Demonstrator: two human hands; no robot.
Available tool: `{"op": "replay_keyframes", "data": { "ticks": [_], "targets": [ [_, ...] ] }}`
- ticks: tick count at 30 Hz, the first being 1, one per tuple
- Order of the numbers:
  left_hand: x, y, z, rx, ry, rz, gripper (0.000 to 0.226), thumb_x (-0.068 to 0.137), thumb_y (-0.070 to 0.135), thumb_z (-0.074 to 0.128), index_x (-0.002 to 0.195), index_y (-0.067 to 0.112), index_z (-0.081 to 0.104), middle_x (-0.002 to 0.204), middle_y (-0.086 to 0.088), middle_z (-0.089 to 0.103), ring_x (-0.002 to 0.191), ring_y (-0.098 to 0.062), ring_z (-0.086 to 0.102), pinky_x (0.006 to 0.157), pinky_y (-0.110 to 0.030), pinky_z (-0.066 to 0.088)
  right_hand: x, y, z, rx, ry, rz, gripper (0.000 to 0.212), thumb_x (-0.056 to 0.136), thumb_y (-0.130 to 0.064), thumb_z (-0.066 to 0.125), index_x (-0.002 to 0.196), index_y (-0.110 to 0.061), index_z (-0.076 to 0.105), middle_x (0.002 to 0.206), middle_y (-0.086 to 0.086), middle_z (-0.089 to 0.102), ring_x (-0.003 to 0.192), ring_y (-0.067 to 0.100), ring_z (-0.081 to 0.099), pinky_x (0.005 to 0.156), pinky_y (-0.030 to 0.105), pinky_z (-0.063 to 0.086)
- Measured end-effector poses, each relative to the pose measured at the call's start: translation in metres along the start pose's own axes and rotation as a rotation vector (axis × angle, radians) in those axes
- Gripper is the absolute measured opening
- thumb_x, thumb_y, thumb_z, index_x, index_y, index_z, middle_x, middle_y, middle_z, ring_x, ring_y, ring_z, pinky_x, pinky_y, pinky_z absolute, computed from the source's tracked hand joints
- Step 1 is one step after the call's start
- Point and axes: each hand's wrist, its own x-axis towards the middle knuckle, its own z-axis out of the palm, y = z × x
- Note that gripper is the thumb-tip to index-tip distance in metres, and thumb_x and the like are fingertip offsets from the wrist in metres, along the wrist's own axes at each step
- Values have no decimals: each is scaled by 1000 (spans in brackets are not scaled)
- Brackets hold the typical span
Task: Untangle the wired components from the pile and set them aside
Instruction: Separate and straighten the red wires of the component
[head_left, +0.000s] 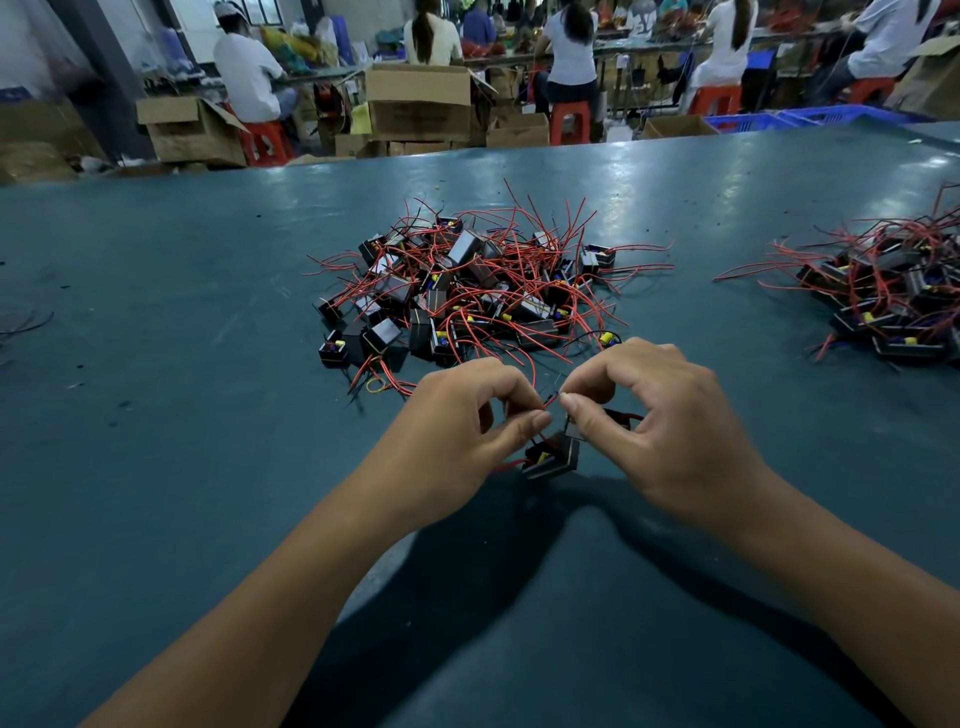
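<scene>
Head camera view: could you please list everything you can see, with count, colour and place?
table: one, dark teal, fills the foreground.
middle pile: one heap, black boxes with red wires, centre of table.
right pile: one heap, same parts, right edge of table.
held boxes: at least two, black, between the hands near the table.
cardboard boxes: several, brown, floor beyond table.
stools: several, red, under seated workers.
crate: blue, far right beyond table.
workers: about five, white tops, seated with backs turned.
left hand: pinching a red wire.
right hand: pinching a wire.
</scene>
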Motion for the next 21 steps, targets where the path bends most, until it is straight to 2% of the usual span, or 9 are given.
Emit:
{"op": "replay_keyframes", "data": {
  "ticks": [2, 5, 10, 14, 17, 21],
  "targets": [
    [1, -3, -1, 70, 0, 5, 11, 91, 28, 72, 82, 23, 68, 77, 13, 58, 72, -5, 51, 63, -15, 35, 1, 3, -1, -68, -39, -27, 6, 87, -21, 66, 82, -18, 67, 76, -12, 62, 76, 14, 55, 84, 35, 38],
    [1, -6, -1, 99, -35, -6, 12, 90, 32, 72, 81, 26, 67, 77, 13, 58, 68, -4, 49, 62, -21, 37, 4, 7, -4, -153, -110, -80, 7, 88, -22, 65, 83, -17, 68, 78, -7, 63, 77, 20, 56, 83, 35, 37],
    [3, -15, 0, -7, 17, -40, 18, 94, 38, 67, 81, 25, 68, 76, 11, 62, 64, -11, 51, 59, -18, 37, 7, 13, -13, -143, -175, -107, 7, 87, -25, 66, 84, -19, 68, 79, -11, 63, 79, 13, 55, 81, 30, 36],
    [5, -16, 11, 81, -8, -34, 9, 92, 34, 69, 92, 26, 73, 84, 13, 62, 68, 8, 50, 60, -10, 31, 8, 20, -17, -94, -262, -109, 8, 88, -16, 74, 83, -18, 68, 77, -11, 63, 76, 13, 54, 77, 32, 43],
    [5, -13, 20, 67, -65, -37, 14, 92, 39, 68, 95, 27, 75, 83, 13, 60, 67, 10, 48, 58, -15, 28, 9, 25, -21, -76, -325, -121, 8, 86, -13, 76, 85, -17, 68, 78, -11, 62, 76, 14, 55, 72, 36, 48],
    [6, -10, 25, 88, -76, -42, 6, 92, 31, 70, 89, 26, 71, 79, 15, 56, 68, 6, 47, 60, -21, 30, 10, 31, -25, -34, -391, -122, 5, 88, -19, 75, 88, -19, 70, 82, -13, 65, 80, 12, 59, 74, 35, 49]
  ]
}}
